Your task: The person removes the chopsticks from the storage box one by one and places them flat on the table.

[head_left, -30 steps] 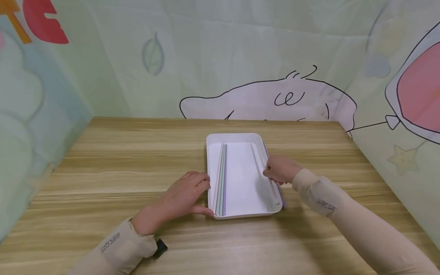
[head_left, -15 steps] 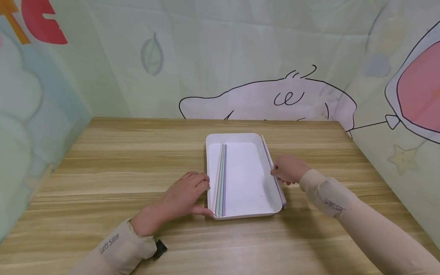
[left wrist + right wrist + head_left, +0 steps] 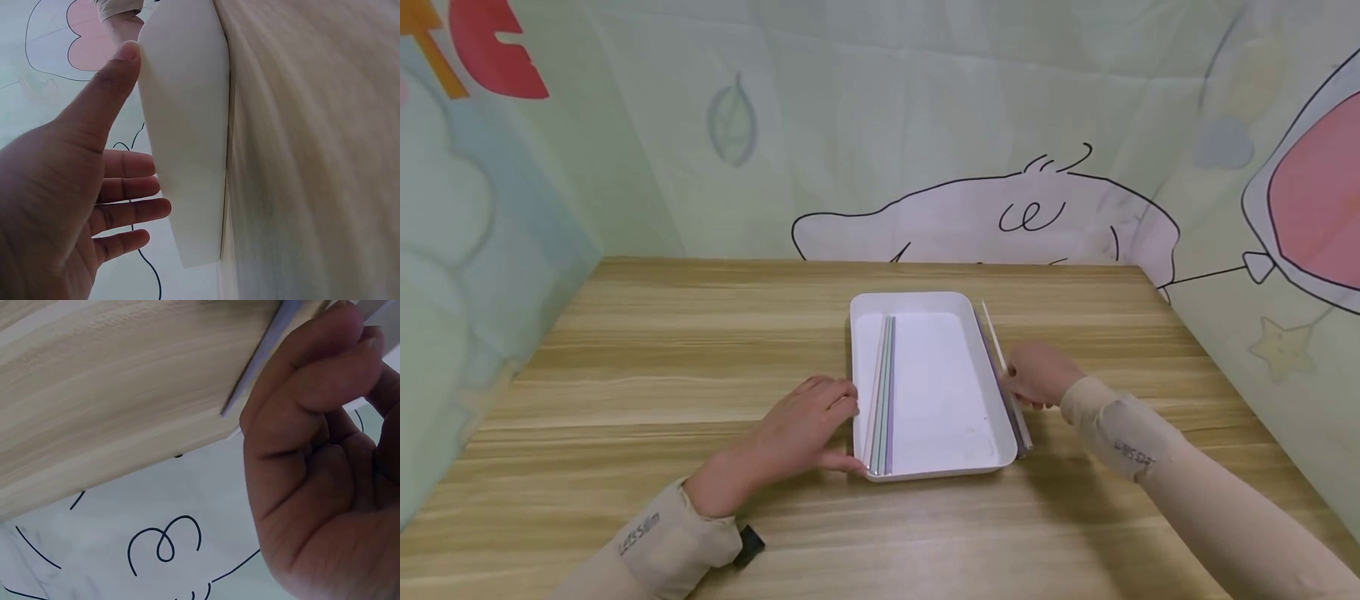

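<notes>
Right hand [image 3: 1041, 375] pinches a pale stick [image 3: 993, 335] beside the white tray's [image 3: 936, 392] right edge.
The tray lies mid-worktop [image 3: 700, 333], its far end near the far edge; a purple stick [image 3: 987, 343] lies along its right outside. Pastel sticks [image 3: 882, 400] line its left inside. Left hand [image 3: 808, 425] touches its left wall, fingers spread.

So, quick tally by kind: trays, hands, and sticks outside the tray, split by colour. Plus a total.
White tray: 1
Hands: 2 (left hand, right hand)
Purple stick, outside, along the tray's right side: 1
Pale stick, outside, in the right hand: 1
Total: 5
</notes>
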Demonstrator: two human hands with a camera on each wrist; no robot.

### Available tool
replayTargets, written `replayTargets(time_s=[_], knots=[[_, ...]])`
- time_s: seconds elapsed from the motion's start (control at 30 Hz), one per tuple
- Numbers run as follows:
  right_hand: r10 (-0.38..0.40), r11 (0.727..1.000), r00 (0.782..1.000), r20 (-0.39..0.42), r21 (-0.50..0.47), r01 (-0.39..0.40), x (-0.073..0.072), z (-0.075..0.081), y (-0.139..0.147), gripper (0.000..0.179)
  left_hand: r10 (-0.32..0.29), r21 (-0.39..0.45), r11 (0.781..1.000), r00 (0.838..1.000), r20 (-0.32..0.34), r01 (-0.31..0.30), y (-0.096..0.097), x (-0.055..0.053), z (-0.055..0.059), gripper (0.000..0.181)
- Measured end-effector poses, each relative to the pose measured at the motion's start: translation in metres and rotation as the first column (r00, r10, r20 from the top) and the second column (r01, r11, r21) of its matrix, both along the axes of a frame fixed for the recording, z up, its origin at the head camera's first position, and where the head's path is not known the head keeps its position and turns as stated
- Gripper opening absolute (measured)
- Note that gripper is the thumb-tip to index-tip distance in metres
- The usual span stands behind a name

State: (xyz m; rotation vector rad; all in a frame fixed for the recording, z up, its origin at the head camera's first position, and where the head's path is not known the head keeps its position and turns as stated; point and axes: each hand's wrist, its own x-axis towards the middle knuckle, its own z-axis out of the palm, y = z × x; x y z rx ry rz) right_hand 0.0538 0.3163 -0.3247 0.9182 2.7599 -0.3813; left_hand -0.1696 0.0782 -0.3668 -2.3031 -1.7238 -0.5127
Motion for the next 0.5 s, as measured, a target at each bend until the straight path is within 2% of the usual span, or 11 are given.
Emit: replayTargets(time_s=[0.13, 0.5], knots=[[0.002, 1.0, 1.0, 0.021, 0.006, -0.003, 0.001, -0.006, 0.002, 0.034, -0.001, 0.005, 1.0, 1.0, 0.003, 0.001, 0.0, 0.0, -0.001, 0.064], [-0.049, 0.998, 0.998, 0.038, -0.037, 0.05, 0.003, -0.014, 0.009, 0.035, 0.002, 0.002, 1.0, 1.0, 0.013, -0.002, 0.0, 0.001, 0.0, 0.064]])
